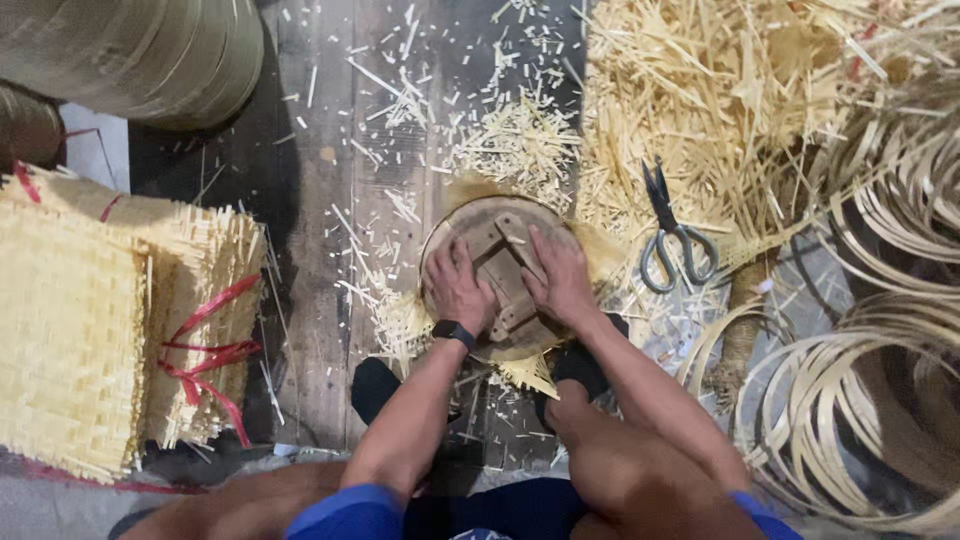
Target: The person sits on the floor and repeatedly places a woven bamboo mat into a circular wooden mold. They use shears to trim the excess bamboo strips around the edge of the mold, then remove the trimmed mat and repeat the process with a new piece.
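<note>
Bare knees and forearms frame both hands pressed flat on a round wooden mould disc (497,275) on the plank floor.

Left hand (458,288) and right hand (560,278) lie spread, palms down, either side of the disc's raised wooden crosspiece (507,272), gripping nothing; the disc looks stiff and fairly heavy, best held by that crosspiece; thin pale woven matting (527,372) beneath it seems light, springy, easily frayed; steel scissors (672,232) lie just right of the disc.

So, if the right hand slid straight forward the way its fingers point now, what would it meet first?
The right hand lies flat on the round wooden mould, fingers pointing up and slightly left. It would probably first pass the mould's far rim, then meet the scattered bamboo offcuts on the floor; the scissors lie off to its right.
</note>
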